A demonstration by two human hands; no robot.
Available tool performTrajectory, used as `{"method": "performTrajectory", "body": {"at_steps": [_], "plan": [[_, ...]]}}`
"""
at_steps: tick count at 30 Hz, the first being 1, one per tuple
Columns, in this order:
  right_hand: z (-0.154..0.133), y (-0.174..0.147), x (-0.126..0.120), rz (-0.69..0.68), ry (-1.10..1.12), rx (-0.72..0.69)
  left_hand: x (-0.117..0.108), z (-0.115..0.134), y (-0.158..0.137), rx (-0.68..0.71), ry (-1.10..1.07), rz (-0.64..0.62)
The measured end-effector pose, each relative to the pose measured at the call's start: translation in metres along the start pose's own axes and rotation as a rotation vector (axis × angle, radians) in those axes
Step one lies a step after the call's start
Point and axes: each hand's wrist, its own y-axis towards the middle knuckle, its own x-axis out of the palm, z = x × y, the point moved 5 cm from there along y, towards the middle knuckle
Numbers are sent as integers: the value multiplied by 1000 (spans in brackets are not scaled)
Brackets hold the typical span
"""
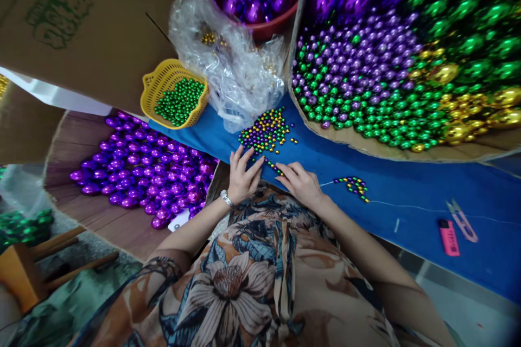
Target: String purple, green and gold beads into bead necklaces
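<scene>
My left hand (245, 174), with a bracelet on its wrist, has its fingers apart at the near edge of a loose pile of small green, gold and purple beads (266, 130). Between my hands lies a short row of the same small beads (273, 166). The fingers of my right hand (302, 184) are pressed together at the right end of that row. A thin thread (326, 184) runs out from under this hand to a curled strand of beads (354, 186) on the blue cloth (391, 181). My right fingertips are partly hidden.
A pink lighter (449, 237) and thread snips (463, 222) lie to the right. A yellow basket (148, 98) of green beads, a clear plastic bag (244, 73) and a red tub (264, 27) stand behind. Cardboard boxes of beads (407, 92) and purple balls (150, 162) flank the cloth.
</scene>
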Motion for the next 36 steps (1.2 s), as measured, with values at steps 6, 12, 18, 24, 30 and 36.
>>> {"method": "performTrajectory", "body": {"at_steps": [6, 12, 18, 24, 30, 36], "plan": [[0, -1, -1, 3, 2, -4, 3, 0, -2, 4, 12, -10], [-1, -1, -4, 19, -6, -19, 2, 3, -4, 75, 31, 20], [-3, 0, -4, 44, -10, -43, 4, 4, -5, 84, 45, -2], [-6, 3, -4, 71, 17, -46, 4, 9, -2, 58, -10, -32], [-4, 0, -6, 37, 19, -49, -5, 3, 6, -7, -24, 42], [-4, -3, -6, 46, -23, -56, 0, -3, 11, -23, 34, 12]]}}
